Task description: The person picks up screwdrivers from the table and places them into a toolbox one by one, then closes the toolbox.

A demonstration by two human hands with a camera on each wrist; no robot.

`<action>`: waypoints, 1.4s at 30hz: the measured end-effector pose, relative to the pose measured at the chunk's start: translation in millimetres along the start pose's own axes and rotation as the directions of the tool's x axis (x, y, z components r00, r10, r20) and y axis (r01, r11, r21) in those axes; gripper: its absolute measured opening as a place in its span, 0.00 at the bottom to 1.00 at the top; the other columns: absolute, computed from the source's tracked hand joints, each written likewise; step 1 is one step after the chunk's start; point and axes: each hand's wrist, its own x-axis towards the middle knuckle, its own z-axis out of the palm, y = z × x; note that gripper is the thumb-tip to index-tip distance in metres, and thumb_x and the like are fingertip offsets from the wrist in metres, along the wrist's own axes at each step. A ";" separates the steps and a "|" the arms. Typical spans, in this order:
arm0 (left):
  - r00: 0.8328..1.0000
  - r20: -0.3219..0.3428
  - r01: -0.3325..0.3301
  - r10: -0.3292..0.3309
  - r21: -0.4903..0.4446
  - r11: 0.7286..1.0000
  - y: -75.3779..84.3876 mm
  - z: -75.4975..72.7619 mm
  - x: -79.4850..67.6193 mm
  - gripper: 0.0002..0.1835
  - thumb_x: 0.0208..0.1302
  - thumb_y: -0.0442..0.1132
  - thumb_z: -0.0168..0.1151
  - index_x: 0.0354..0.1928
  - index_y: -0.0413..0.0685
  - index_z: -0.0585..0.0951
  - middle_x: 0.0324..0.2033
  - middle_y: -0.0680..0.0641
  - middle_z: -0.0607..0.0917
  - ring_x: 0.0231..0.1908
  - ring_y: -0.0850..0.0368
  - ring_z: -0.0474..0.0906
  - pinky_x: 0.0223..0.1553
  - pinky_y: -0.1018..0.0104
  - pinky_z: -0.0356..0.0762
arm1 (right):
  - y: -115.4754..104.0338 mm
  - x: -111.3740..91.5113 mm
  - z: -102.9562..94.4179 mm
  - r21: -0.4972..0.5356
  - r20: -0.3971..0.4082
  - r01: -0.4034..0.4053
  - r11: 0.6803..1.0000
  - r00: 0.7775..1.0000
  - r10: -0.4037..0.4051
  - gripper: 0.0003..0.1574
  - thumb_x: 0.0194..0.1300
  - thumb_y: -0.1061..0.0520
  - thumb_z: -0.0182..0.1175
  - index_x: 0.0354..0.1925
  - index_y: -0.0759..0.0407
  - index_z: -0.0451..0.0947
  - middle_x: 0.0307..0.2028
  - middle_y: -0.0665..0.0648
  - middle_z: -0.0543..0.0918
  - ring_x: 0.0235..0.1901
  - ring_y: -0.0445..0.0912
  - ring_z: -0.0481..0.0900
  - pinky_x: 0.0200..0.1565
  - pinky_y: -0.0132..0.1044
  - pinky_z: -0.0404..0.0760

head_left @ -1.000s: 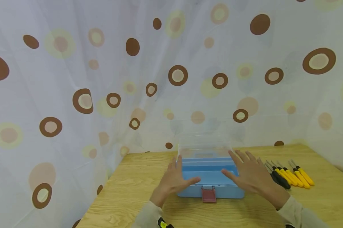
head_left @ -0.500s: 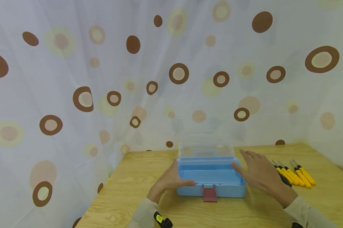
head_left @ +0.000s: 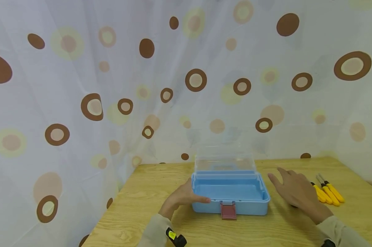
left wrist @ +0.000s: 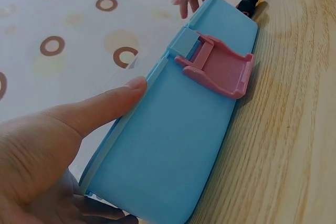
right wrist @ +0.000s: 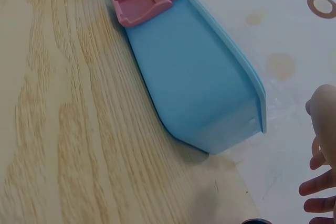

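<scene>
A light blue plastic toolbox (head_left: 250,207) stands on the wooden table, its clear lid (head_left: 226,163) raised at the back and its inside bare. The pink latch (left wrist: 223,69) hangs open on the front wall. My left hand (head_left: 182,197) grips the box's left end, thumb along the front rim and the other fingers around the side, partly hidden. Right of the box, my right hand (head_left: 297,192) hovers with fingers spread, holding nothing. It overlaps a row of screwdrivers; several yellow handles (head_left: 334,193) show beyond it, and the black ones are mostly hidden beneath it.
The wooden table (head_left: 136,212) extends to both sides of the box. Behind it hangs a white curtain (head_left: 117,68) with brown and yellow circles, and the raised lid stands close to it.
My right hand has moved away from the box's right side, rightward to over the screwdrivers. My left hand has settled lower onto the box's left end.
</scene>
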 end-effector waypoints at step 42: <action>0.999 0.003 0.042 -0.042 -0.044 0.998 -5.8 1.4 -0.6 0.64 0.54 0.52 0.81 0.82 0.48 0.47 0.73 0.46 0.64 0.67 0.47 0.67 0.64 0.41 0.66 | 33.0 -7.4 11.4 -0.121 0.129 -0.125 0.985 0.982 0.140 0.12 0.61 0.56 0.64 0.29 0.62 0.74 0.22 0.57 0.71 0.22 0.52 0.70 0.24 0.47 0.69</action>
